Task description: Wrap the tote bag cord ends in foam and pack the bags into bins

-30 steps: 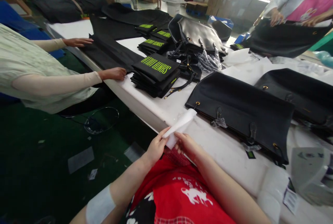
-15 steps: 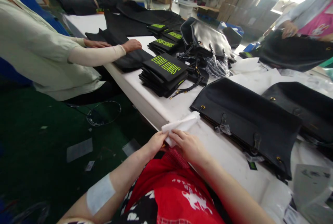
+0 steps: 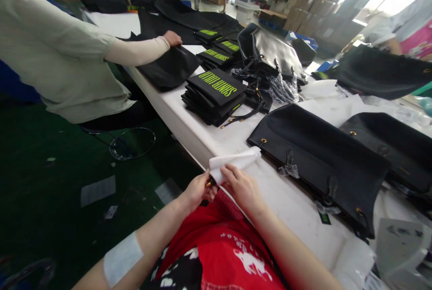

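Observation:
At the table's near edge, a white wrapping sheet is rolled or folded around something mostly hidden. A dark piece with a gold-coloured metal part sticks out of its left end. My left hand is closed on this dark end. Bent fingers of my right hand press on the lower side of the white sheet. Just to the right lies a black bag with gold eyelets and plastic-wrapped fittings. Beyond the sheet stands a stack of folded black pouches with yellow-green lettering.
On the left, a co-worker's hand holds black material on the white table. Another person handles a black bag at far right. More bags and clear plastic lie between. A stool stands left.
My left hand has shifted slightly left and down, exposing the dark end and its gold-coloured part. The co-worker's near hand has moved up, lifting the black material's edge.

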The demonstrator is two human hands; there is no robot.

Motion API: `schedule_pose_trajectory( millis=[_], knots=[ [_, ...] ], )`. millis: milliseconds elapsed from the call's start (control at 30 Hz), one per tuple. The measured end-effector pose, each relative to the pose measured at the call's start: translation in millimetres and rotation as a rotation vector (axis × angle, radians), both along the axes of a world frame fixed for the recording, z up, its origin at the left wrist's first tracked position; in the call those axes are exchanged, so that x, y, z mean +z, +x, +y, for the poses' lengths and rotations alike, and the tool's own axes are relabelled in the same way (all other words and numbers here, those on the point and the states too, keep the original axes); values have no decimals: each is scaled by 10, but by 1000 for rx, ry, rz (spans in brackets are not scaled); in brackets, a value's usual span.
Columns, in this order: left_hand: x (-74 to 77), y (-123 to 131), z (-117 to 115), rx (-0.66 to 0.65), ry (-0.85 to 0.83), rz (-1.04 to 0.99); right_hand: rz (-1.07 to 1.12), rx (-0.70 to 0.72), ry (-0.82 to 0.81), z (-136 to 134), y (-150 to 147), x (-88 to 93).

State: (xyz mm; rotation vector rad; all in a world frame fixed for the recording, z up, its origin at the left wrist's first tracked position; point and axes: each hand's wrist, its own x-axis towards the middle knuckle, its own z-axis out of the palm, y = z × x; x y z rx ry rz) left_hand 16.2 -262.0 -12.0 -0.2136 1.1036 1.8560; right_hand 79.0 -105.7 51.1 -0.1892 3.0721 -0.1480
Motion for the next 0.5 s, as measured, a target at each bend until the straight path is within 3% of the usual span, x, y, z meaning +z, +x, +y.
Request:
schedule_pose_trajectory(
  millis=[267,500],
  knots=[
    [112,-33,-41,-59,194,-488,-38,93,38,41,-64,86],
    [26,3,26,-125,183,-403,-60,97,31,70,-33,2]
  ],
)
